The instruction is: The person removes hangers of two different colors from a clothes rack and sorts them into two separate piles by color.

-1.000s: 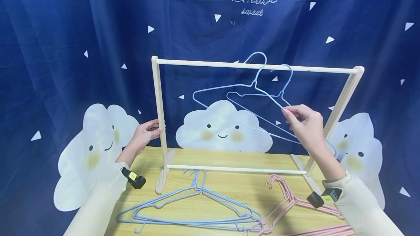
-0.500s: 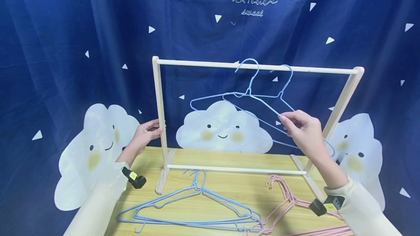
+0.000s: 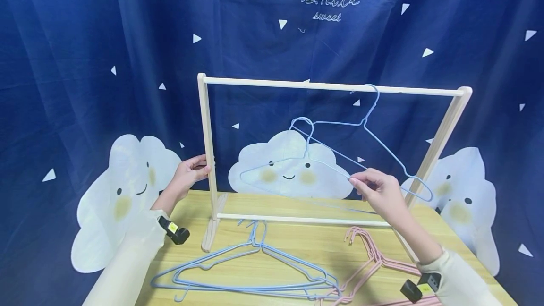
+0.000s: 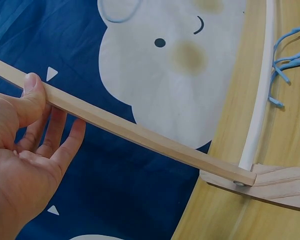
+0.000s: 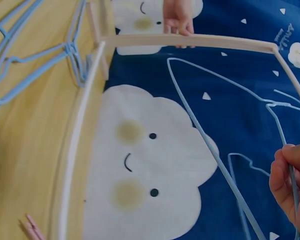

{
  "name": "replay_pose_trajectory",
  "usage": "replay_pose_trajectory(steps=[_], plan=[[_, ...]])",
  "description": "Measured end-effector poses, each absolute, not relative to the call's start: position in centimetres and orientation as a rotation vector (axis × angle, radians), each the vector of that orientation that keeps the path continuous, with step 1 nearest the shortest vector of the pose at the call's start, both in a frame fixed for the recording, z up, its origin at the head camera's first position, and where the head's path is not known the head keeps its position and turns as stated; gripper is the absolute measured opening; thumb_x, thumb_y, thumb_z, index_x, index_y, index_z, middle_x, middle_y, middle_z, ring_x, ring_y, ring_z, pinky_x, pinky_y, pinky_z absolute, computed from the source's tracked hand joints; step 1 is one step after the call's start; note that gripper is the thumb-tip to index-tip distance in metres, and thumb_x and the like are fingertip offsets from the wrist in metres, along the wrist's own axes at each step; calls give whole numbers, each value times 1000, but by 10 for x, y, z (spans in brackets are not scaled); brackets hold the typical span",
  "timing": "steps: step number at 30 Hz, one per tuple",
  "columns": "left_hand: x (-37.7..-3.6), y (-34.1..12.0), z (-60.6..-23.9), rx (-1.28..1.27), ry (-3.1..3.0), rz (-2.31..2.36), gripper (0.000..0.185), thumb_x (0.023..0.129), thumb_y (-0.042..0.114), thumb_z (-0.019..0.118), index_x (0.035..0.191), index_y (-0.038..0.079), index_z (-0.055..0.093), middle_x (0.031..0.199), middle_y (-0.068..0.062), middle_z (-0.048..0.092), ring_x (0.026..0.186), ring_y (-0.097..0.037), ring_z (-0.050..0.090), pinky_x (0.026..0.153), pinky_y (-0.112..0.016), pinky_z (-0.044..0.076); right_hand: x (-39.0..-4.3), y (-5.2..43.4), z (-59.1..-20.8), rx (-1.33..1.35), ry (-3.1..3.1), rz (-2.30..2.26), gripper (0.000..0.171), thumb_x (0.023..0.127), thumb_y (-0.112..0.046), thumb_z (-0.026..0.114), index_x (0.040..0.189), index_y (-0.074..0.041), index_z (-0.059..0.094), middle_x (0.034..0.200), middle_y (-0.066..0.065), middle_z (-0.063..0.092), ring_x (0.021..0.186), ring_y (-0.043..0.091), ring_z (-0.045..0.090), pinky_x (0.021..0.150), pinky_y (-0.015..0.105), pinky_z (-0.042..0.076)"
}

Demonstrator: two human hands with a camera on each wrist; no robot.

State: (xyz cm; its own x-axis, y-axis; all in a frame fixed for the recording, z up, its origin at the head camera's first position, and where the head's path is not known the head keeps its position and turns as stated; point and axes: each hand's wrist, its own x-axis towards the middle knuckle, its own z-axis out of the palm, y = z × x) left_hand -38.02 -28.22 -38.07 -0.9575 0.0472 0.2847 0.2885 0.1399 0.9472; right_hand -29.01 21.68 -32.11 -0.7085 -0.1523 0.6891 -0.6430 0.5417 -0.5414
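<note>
My right hand [image 3: 380, 190] pinches one shoulder of a blue wire hanger [image 3: 307, 152] between thumb and fingertips. In the head view that hanger is below the top rail [image 3: 272, 83] of a small wooden garment rack, its hook off the rail. Another blue hanger [image 3: 382, 144] hangs by its hook from the rail, behind it and to the right. At the rack's left side, my left hand [image 3: 189, 176] holds the wooden upright [image 3: 207, 126]. The left wrist view has the thumb on one face of the upright [image 4: 115, 127] and the fingers behind it.
Several blue hangers [image 3: 255, 289] lie on the wooden table [image 3: 297, 207] in front of the rack. Pink hangers [image 3: 376, 263] lie to their right. The rack's lower bar [image 3: 306, 220] crosses just behind them. A dark blue curtain [image 3: 255, 46] with printed clouds hangs behind.
My right hand has moved down and slightly left with its hanger; the hook was up at the rail and is now well below it. My left hand stays on the upright.
</note>
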Motion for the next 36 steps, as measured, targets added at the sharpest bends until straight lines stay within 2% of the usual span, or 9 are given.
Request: replay_pose_trajectory(steps=[5, 11, 15, 24, 32, 36], plan=[[-378, -281, -379, -328, -2218, -1927, 54, 99, 4, 65, 146, -13, 44, 96, 18, 66, 89, 4, 67, 85, -15, 58, -289, 216, -337, 664, -2233, 1103, 7, 89, 1, 76, 90, -6, 78, 64, 3, 60, 49, 11, 54, 47, 17, 46], [-378, -280, -379, -329, -2212, -1929, 54, 99, 4, 65, 145, -13, 44, 96, 18, 66, 89, 4, 68, 85, -17, 59, -285, 212, -355, 711, -2249, 1217, 5, 88, 4, 75, 89, -1, 77, 66, 9, 62, 49, 12, 57, 46, 20, 50], [-378, -280, -378, -323, -2221, -1925, 54, 99, 5, 65, 146, -13, 43, 97, 18, 66, 89, 4, 67, 86, -16, 58, -281, 209, -366, 700, -2289, 1283, 5, 90, 2, 74, 90, -2, 77, 67, 10, 63, 50, 12, 58, 45, 22, 51], [-381, -282, -381, -324, -2221, -1921, 54, 100, 6, 64, 146, -12, 44, 98, 19, 66, 90, 4, 68, 86, -16, 58, -275, 199, -391, 742, -2362, 1447, 6, 93, -3, 71, 91, -1, 76, 67, 11, 61, 47, 10, 57, 37, 25, 49], [-380, -282, -381, -319, -2224, -1911, 53, 100, 5, 64, 146, -12, 44, 97, 20, 66, 90, 4, 68, 86, -16, 58, -271, 190, -407, 833, -2383, 1525, 6, 92, -1, 71, 90, 1, 76, 70, 4, 63, 52, 11, 58, 44, 29, 54], [-381, -283, -381, -327, -2215, -1919, 53, 100, 5, 65, 145, -13, 45, 96, 20, 67, 90, 4, 68, 86, -16, 58, -268, 186, -412, 840, -2419, 1560, 6, 93, -5, 72, 91, -2, 77, 72, 7, 63, 54, 9, 59, 46, 28, 55]])
